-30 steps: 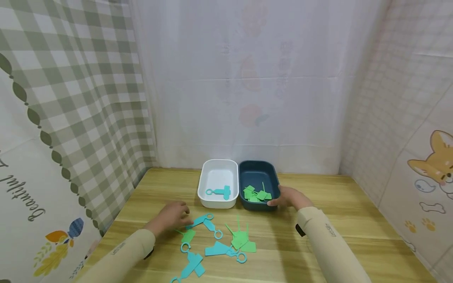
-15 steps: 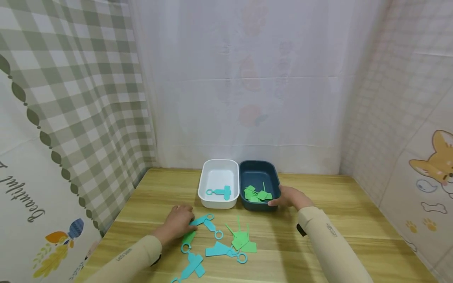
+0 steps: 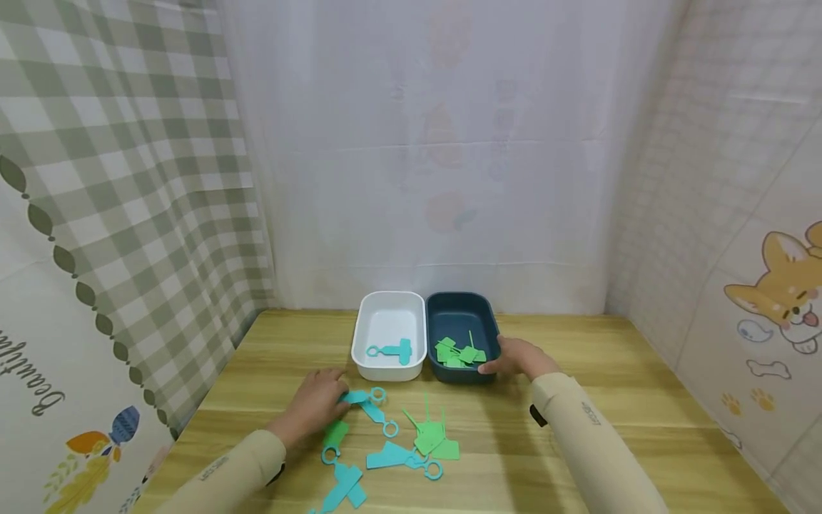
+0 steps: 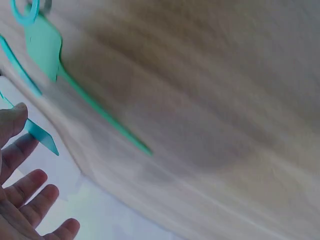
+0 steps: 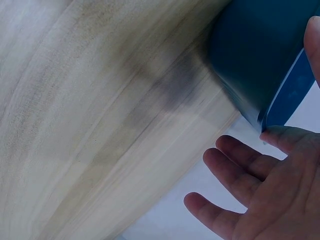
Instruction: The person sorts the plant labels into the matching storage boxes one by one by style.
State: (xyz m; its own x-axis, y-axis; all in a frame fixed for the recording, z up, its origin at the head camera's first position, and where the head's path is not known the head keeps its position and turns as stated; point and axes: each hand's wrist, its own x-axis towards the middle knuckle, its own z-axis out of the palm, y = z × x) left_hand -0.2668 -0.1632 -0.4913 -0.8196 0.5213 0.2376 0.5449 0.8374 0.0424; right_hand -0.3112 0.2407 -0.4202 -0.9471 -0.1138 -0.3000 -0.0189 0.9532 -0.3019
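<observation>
My left hand pinches a flat light-blue tag with a ring end between thumb and index finger, its other fingers spread in the left wrist view. Below that hand lies a green tag with a long thin tail. My right hand holds the near right corner of the dark blue bin, thumb at the front rim and fingers along the side. Several green tags lie inside this bin. Beside it, the white bin contains blue ring-ended tags.
More blue ring-ended tags lie near the front of the wooden table. Further right, another blue pair touches a cluster of green tags. Hanging cloths enclose the table behind and at both sides.
My left hand has reached over the blue tags and taken one between thumb and index finger. The right hand stays at the dark blue bin. The head view has shifted slightly.
</observation>
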